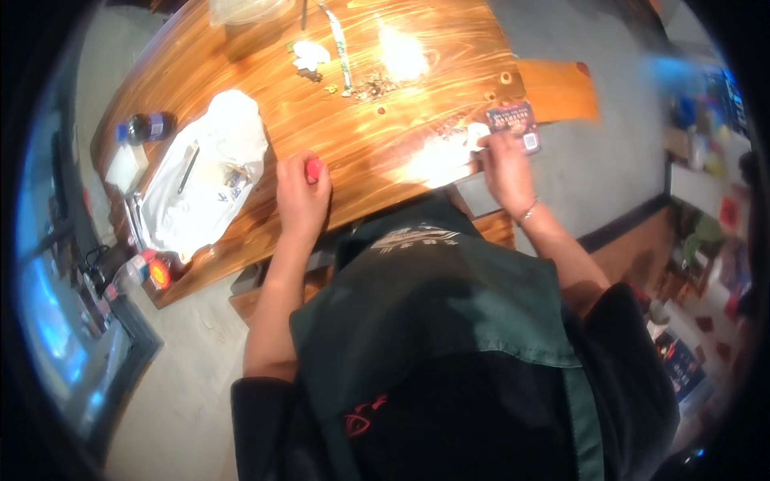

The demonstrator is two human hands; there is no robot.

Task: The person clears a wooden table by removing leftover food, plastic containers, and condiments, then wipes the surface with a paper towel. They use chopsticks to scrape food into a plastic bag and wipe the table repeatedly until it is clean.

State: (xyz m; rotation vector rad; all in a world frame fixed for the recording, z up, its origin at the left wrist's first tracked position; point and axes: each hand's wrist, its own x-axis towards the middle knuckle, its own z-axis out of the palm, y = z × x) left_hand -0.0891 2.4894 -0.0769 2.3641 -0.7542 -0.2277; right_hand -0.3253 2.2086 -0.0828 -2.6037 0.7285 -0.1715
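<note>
My left hand (302,192) is closed around a small red object (313,169); only its rounded end shows above the fist, so its kind is unclear. It rests at the near edge of the wooden table (337,135). Over by the table's right edge, my right hand (506,171) has its fingertips beside a white scrap (478,133), perhaps tissue. Whether the fingers grip it is hard to see. A dark printed card (514,123) bearing writing and a square code lies just beyond that hand, partly past the table edge.
Left of my left hand lies a white plastic bag (204,180) with a dark stick on it. A dark bottle (146,128) and a white tissue pack (127,167) sit farther left. Crumpled tissue (311,55), a paper strip (340,48) and a debris heap (374,89) lie at the back.
</note>
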